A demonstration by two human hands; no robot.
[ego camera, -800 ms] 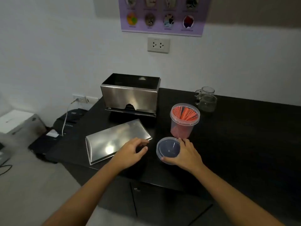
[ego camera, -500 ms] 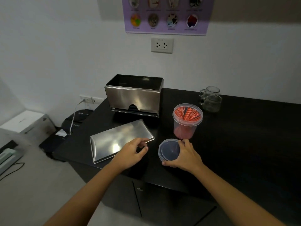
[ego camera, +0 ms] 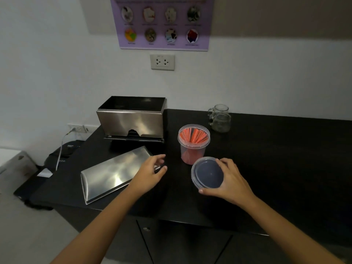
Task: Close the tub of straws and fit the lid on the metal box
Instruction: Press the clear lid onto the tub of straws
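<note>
Black countertop (ego camera: 276, 168) against a white wall; the person stands at its front edge, both forearms reaching in. Right hand (ego camera: 231, 181) holds the round clear plastic lid (ego camera: 207, 173), thumb under the near rim and fingers curled over the far rim, so the grip is clamped on the lid. The lid is tilted up toward the person, its far edge just in front of the base of the tub of straws (ego camera: 193, 143); whether its near edge rests on the counter I cannot tell. The tub stands upright and open, the red-striped straws fanned inside, just beyond the lid, probably why the lid is taken from that spot: a short lift would bring it over the mouth. Left hand (ego camera: 150, 173) is spread, fingers apart and holding nothing, poised over the right end of the flat steel lid (ego camera: 112, 172); contact with it is unclear. That lid lies face up, askew, in front of the metal box (ego camera: 131, 119), which stands open-topped at the back left of the counter. Judgement: tub closing is in hand, box lid waits. Two glass mugs (ego camera: 220, 119) sit behind the tub, clear of the work. The rim must seat evenly or a straw tip could catch.
</note>
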